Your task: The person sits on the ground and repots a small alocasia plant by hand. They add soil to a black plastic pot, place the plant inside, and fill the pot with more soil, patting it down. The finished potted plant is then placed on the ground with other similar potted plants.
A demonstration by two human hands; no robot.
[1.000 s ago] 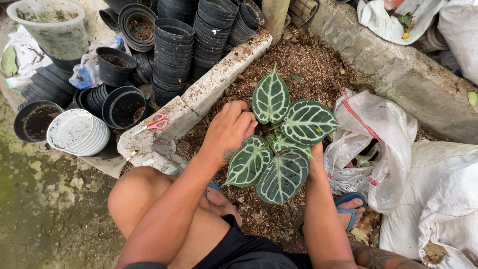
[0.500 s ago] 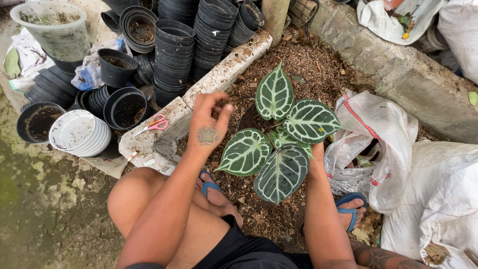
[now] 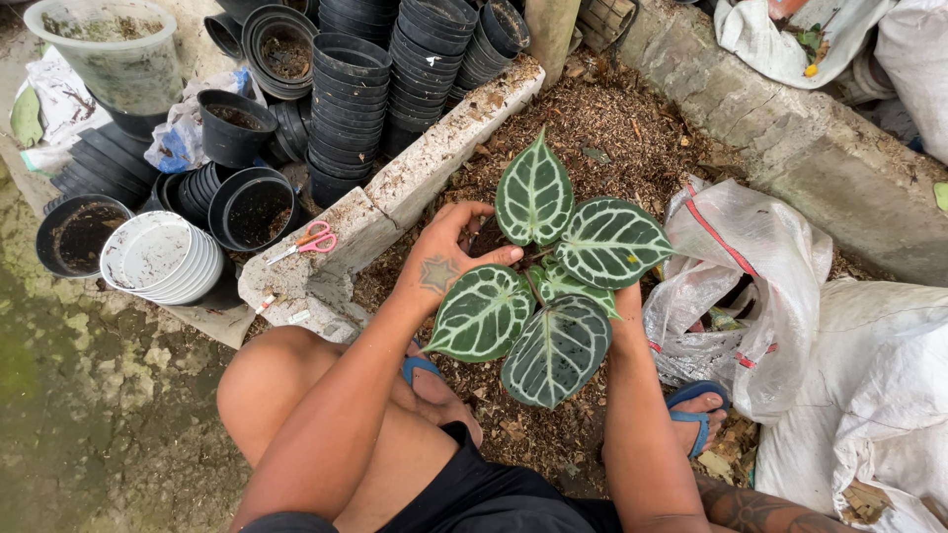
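Stacks of black plastic pots [image 3: 395, 69] stand beyond a low concrete ledge [image 3: 395, 202] at the upper left. A stack of white dishes [image 3: 158, 259] and further single black pots sit beside them on the wet ground. Pink-handled scissors [image 3: 304, 242] lie on the ledge, well apart from both hands. A clear plastic tub [image 3: 109, 54] stands at the far upper left. White sacks [image 3: 760, 286] crowd the right side, just beside the plant.

The work area is an outdoor bed of brown bark mix [image 3: 612, 123], bounded by the ledge on the left and a concrete kerb [image 3: 790, 138] on the right. The person squats over it in blue sandals.

The plant [image 3: 548, 281], with dark green, white-veined, heart-shaped leaves, stands upright at the centre of the bed. The left hand [image 3: 449, 259] is open, fingers curled loosely toward the stem base, the fingertips meeting the leaves. The right hand [image 3: 628, 296] reaches under the leaves from the right; the foliage hides its fingers, so its grip cannot be determined.
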